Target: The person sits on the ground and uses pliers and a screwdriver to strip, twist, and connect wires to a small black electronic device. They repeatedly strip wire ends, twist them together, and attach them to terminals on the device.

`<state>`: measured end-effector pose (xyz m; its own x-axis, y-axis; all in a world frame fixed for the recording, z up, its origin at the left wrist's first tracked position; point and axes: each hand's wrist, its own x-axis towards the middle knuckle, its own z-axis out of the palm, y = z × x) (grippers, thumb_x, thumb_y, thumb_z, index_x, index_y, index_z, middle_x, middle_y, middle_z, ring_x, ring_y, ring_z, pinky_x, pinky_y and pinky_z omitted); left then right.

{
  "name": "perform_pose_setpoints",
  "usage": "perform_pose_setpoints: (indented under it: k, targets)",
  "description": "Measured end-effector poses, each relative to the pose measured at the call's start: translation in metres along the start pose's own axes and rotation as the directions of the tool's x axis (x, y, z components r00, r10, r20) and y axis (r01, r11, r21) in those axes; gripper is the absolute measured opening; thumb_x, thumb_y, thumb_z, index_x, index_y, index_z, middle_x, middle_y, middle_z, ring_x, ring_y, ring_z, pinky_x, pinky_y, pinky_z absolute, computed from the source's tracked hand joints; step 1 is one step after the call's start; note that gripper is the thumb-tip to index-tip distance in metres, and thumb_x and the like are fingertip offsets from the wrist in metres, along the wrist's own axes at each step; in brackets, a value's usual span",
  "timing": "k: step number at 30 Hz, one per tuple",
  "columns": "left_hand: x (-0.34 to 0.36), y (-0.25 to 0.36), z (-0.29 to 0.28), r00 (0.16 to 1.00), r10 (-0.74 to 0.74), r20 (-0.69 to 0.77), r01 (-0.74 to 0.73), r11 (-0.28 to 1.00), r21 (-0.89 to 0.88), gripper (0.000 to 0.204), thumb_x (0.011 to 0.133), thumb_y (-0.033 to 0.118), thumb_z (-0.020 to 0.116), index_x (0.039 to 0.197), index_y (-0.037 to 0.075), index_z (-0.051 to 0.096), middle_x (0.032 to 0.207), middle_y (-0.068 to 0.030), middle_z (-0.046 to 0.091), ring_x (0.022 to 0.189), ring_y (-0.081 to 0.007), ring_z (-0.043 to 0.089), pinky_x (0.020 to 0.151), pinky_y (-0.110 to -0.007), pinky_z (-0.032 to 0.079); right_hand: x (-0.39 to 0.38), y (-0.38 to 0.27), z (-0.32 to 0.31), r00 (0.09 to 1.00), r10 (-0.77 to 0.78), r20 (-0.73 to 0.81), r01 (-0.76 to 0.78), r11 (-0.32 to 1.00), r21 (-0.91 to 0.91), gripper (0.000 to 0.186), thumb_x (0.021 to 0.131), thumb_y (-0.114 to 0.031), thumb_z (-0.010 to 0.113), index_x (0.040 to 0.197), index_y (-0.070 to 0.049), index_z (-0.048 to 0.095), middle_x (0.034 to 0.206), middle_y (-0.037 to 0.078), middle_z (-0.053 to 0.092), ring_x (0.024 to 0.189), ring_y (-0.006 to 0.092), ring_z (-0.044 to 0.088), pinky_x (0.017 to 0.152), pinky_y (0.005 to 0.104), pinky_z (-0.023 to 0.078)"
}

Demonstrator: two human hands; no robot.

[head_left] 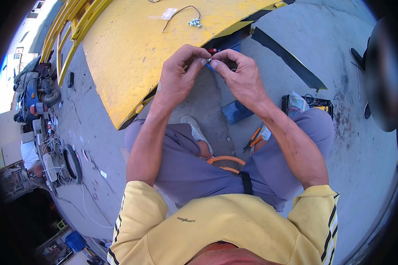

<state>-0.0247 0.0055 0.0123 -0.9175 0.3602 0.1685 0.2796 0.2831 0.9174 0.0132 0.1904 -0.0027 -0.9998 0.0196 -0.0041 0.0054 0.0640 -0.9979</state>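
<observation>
My left hand (181, 68) and my right hand (239, 73) meet fingertip to fingertip above the edge of a yellow metal plate. Thumb and forefinger of each pinch a small shiny metal piece (208, 61), too tiny to name. Something blue shows just beneath it, partly covered by my fingers. Farther up, on the yellow plate (132, 48), lie a small heap of silvery screws or nuts (194, 22), a thin brown wire (181, 9) and a scrap of clear plastic (168, 13).
Orange-handled pliers (252, 140) lie by my right foot. Between my feet and the plate sits a blue box (236, 112). An open tool case (311, 105) stands at the right, below a dark flat strip (289, 58). A motorcycle (33, 95) and tire (73, 164) are far left.
</observation>
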Motion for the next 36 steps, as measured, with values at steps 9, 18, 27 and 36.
perform_pose_setpoints:
  k: [9,18,27,36]
  targets:
    - [0.000,0.004,0.012,0.985,0.152,-0.087,-0.139,0.981,0.136,0.013,0.097,0.001,0.071,0.109,0.002,0.074,0.094,-0.0036,0.073,0.083,-0.0091,0.068,0.072,-0.025,0.055,0.002,0.006,-0.002,1.000,0.017,-0.009,-0.017,0.999,0.034,0.022,0.098,-0.016,0.071,0.109,0.003,0.072,0.094,0.008,0.075,0.088,0.0115,0.067,0.081,0.0298,0.055]
    - [0.005,-0.001,0.003,0.976,-0.195,-0.098,0.184,0.977,-0.106,0.013,0.096,0.004,0.073,0.109,0.002,0.074,0.090,-0.0006,0.073,0.077,-0.0050,0.065,0.067,-0.022,0.053,0.004,0.009,0.001,0.999,0.037,0.012,-0.038,0.996,0.082,0.020,0.098,-0.016,0.070,0.108,0.001,0.072,0.086,0.004,0.071,0.080,0.0095,0.061,0.072,0.0290,0.051]
    - [0.055,-0.033,-0.025,0.968,0.208,-0.140,-0.085,0.797,0.598,0.014,0.095,0.007,0.065,0.107,0.005,0.074,0.100,-0.0141,0.068,0.094,-0.0371,0.068,0.083,-0.044,0.055,0.004,0.007,-0.002,0.993,0.094,0.066,-0.102,0.985,0.142,0.016,0.099,-0.013,0.068,0.108,-0.001,0.072,0.081,0.000,0.066,0.070,0.0064,0.058,0.062,0.0255,0.049]
    - [0.055,-0.034,-0.030,0.951,0.296,-0.090,-0.167,0.736,0.656,0.019,0.096,0.005,0.068,0.115,0.006,0.072,0.112,-0.0124,0.069,0.086,-0.0273,0.069,0.079,-0.038,0.056,0.003,0.001,-0.006,0.984,0.115,0.137,-0.135,0.980,0.148,0.015,0.102,-0.013,0.064,0.108,-0.002,0.071,0.084,0.000,0.065,0.073,0.0075,0.059,0.065,0.0256,0.051]
